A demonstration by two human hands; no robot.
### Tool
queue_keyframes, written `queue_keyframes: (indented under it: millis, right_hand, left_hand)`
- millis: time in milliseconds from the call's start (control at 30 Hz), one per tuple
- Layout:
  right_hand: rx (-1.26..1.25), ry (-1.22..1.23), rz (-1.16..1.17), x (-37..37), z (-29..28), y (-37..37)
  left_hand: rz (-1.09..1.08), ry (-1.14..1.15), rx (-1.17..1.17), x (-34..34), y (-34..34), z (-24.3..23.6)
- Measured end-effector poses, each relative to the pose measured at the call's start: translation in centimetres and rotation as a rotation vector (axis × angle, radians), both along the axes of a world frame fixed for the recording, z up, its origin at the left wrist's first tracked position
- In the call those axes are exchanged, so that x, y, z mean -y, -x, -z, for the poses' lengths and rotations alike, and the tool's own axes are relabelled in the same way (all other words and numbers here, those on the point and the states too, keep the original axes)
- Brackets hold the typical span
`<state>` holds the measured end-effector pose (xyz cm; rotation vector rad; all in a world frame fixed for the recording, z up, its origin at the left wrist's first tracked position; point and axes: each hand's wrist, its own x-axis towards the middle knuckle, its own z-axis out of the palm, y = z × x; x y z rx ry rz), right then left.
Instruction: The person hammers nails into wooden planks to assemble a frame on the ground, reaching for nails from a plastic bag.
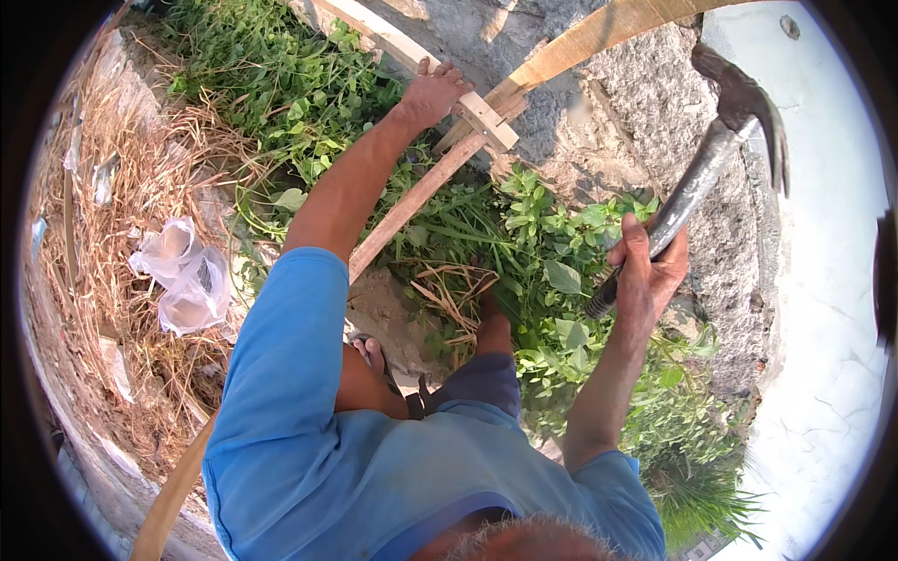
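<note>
My right hand (650, 266) is wrapped around the handle of a claw hammer (703, 166). The hammer is raised, its dark metal head uppermost and its claw curving down on the right. My left hand (436, 93) rests over a pale squared timber (491, 123) near its end, fingers bent across the top. At that end the timber crosses other wood: a narrow strip (421, 198) slants down toward my leg, and a wider yellowish board (599, 39) runs off to the upper right. How the pieces are joined is partly hidden by my hand.
Green leafy plants (281, 84) grow beneath the timbers and beside my legs. Rough stone (645, 112) and a white cracked wall (814, 374) stand at the right. Dry straw (112, 280) covers the left ground, with clear plastic bags (187, 276) on it.
</note>
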<state>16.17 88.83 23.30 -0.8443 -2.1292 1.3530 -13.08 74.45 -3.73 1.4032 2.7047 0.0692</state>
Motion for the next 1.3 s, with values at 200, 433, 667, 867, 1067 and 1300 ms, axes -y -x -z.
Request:
queue_keyframes:
  millis: [200,433,667,867,1067,1300]
  right_hand:
    - [-0.582,-0.073,-0.019,0.1,2.2,3.1]
    - [0.548,0.111,-0.241,-0.9,12.8,-3.3]
    - [-0.391,0.093,-0.039,0.5,-0.4,2.7]
    - [0.458,-0.061,-0.312,-2.5,17.4,-2.9]
    - [0.445,-0.104,-0.081,-0.5,4.9,-2.5]
    - [-0.681,-0.169,-0.049,1.9,1.7,6.0]
  left_hand:
    - [0.000,-0.026,0.001,-0.7,-1.2,0.2]
    - [-0.006,-0.047,-0.001,0.4,1.2,-0.3]
    - [-0.006,-0.095,-0.011,0.6,0.0,0.8]
    - [0.015,-0.049,0.024,-0.8,-0.4,0.7]
    - [-0.024,-0.037,-0.004,0.9,-0.2,0.6]
    - [-0.031,-0.053,-0.021,1.8,1.9,0.0]
